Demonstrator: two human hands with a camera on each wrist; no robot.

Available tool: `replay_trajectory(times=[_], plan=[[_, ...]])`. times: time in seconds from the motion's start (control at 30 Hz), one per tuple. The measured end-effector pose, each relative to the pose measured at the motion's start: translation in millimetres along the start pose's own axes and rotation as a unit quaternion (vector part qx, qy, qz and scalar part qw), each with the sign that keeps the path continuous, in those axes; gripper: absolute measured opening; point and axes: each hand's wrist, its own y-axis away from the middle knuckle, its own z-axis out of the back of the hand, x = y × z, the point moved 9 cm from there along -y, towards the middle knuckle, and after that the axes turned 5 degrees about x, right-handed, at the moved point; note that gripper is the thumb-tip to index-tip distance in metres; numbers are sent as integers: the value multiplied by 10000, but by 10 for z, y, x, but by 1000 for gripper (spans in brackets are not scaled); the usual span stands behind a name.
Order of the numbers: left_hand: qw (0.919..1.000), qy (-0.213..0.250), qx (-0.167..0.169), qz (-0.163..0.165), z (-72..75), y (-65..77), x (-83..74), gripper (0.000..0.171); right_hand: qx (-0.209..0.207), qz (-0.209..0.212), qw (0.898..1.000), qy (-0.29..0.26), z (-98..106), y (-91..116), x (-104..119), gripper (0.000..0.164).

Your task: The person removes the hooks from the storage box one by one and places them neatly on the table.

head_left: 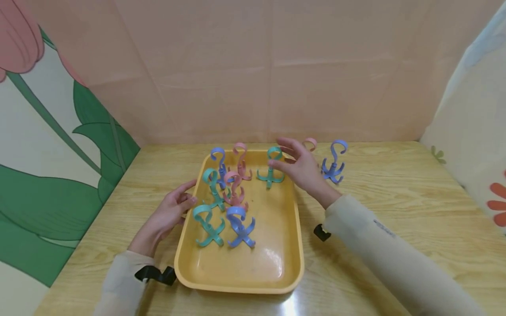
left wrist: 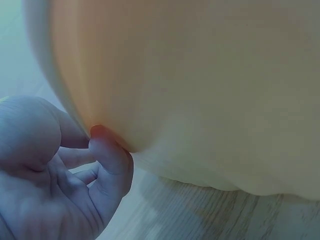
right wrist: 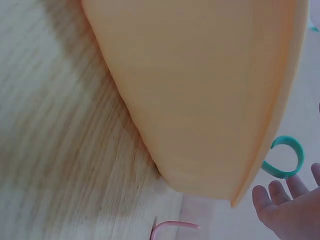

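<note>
A yellow tray (head_left: 298, 245) holds several plastic rotating hooks, each with a curled top and several upturned prongs. My left hand (head_left: 170, 215) grips the tray's left rim, its curled fingers against the edge in the left wrist view. Over the far right corner, my right hand (head_left: 304, 171) has its fingers spread beside a green hook (head_left: 270, 175), which stands in the tray. In the right wrist view the fingertips are close to that hook's green curl (right wrist: 299, 150); contact is unclear. Nearby in the tray are a pink hook (head_left: 242, 169) and a blue hook (head_left: 241, 228).
Right of the tray, a blue hook (head_left: 334, 166) stands on the wooden table (head_left: 379, 175). Behind my right hand a pink hook (head_left: 310, 142) is partly hidden. A pink-beige sheet (head_left: 269, 79) rises at the back, with a flowered panel (head_left: 47, 145) on the left.
</note>
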Motion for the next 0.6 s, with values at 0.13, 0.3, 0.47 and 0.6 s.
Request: replay_trajectory(times=[0.13, 0.3, 0.47, 0.6], plan=[[10000, 51, 23, -16, 0, 4, -11, 57, -13, -70, 9999, -72, -13, -106, -70, 64], [10000, 57, 47, -30, -6, 6, -4, 58, -26, -145, 9994, -299, -10, -165, -162, 59], [10000, 77, 15, 7, -6, 1, -10, 58, 66, -152, 9990, -408, -15, -197, -212, 54], [10000, 68, 16, -4, -2, 2, -20, 58, 126, -78, 9992, -374, -28, -234, -216, 50]])
